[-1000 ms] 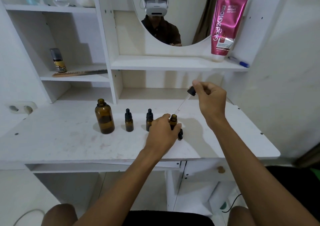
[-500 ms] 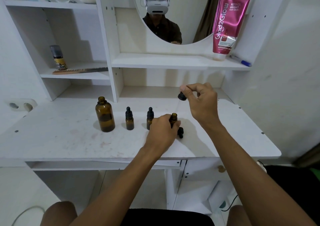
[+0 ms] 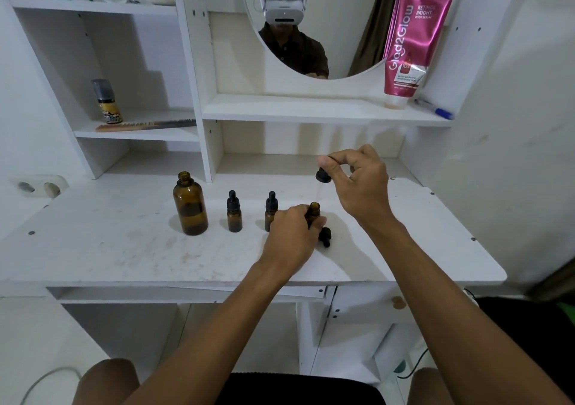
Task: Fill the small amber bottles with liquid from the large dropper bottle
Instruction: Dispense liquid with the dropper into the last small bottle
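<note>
Amber glass in a row on a white vanity desk [image 3: 109, 249]: furthest left, the large dropper bottle [image 3: 190, 205], upright and uncapped; to its right the first small bottle [image 3: 234, 213] and the second small bottle [image 3: 271, 210], both upright under black dropper caps; further right again, the third small bottle [image 3: 313, 211], upright with its neck open. Curled round that open bottle and holding it on the desk, the left hand [image 3: 292, 233], its knuckles partly hiding the second small bottle. Raised above and just beyond, to the right, the right hand [image 3: 357, 183], thumb and forefinger pinching the black dropper top [image 3: 322, 176]; glass pipette not made out. Hands near each other but apart. On its side on the desk, just right of the left hand, a small black dropper cap [image 3: 325, 236]. On the far shelf at right, a pink tube [image 3: 410, 47] standing on its cap, a blue pen [image 3: 434, 109] beside it. On the left shelf, a spray can [image 3: 107, 101] and a comb [image 3: 146, 124]. Above the desk, an oval mirror [image 3: 336, 15]; at the left edge, a wall socket [image 3: 39, 187].
</note>
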